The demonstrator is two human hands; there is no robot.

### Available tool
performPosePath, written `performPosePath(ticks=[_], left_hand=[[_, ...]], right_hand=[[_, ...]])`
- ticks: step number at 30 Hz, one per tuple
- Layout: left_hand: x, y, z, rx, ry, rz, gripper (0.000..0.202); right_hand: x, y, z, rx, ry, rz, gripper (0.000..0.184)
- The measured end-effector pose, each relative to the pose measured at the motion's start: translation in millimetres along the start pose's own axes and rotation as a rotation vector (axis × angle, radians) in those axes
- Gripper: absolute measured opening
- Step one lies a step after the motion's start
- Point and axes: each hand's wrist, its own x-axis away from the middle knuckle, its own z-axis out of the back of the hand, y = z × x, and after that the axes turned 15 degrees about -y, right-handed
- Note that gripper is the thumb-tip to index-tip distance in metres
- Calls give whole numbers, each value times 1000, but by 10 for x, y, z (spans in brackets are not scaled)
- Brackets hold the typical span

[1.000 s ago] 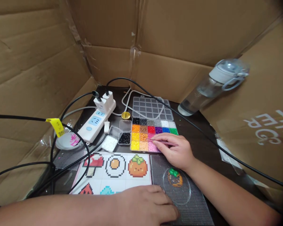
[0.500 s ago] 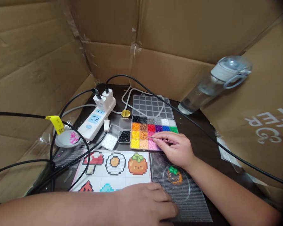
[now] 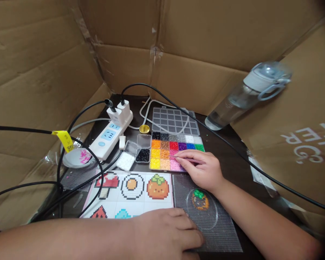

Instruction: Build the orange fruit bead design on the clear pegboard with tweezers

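Note:
My right hand [image 3: 203, 170] pinches thin metal tweezers [image 3: 186, 159], their tips over the pink and orange cells of a bead tray [image 3: 176, 152] sorted by colour. My left hand [image 3: 166, 233] lies flat, palm down, on the near left edge of a clear pegboard [image 3: 219, 231]. On that pegboard sits a partly built orange bead figure with a green top [image 3: 200, 199]. Left of the board lies a pattern sheet [image 3: 130, 193] with a mushroom, an egg and an orange fruit.
Cardboard walls enclose the dark table. A white power strip [image 3: 108, 136] with plugs and black cables [image 3: 78, 169] fills the left. The tray's clear lid [image 3: 174, 121], small boxes of white and black beads [image 3: 134, 156] and a tilted water bottle [image 3: 246, 95] stand behind.
The view has drifted slightly. My right hand has shifted the tweezers a little within the bead tray; my left hand stays on the pegboard.

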Motion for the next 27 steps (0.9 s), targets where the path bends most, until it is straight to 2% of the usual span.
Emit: performPosePath(ticks=[10,19,23,27], left_hand=[[12,51,84,78,-55,2,29],[22,66,64,63,-32,4,27],[23,67,70,45,-26,2,26],[30,77,87,42,-31,9,24]], right_hand=[[42,-43,59,15,40,-19,7],[151,-330,225,15,93,-136,4],[311,-465,314,-2,90,-151,5],[629,-525,374,-39,70,-177,9]])
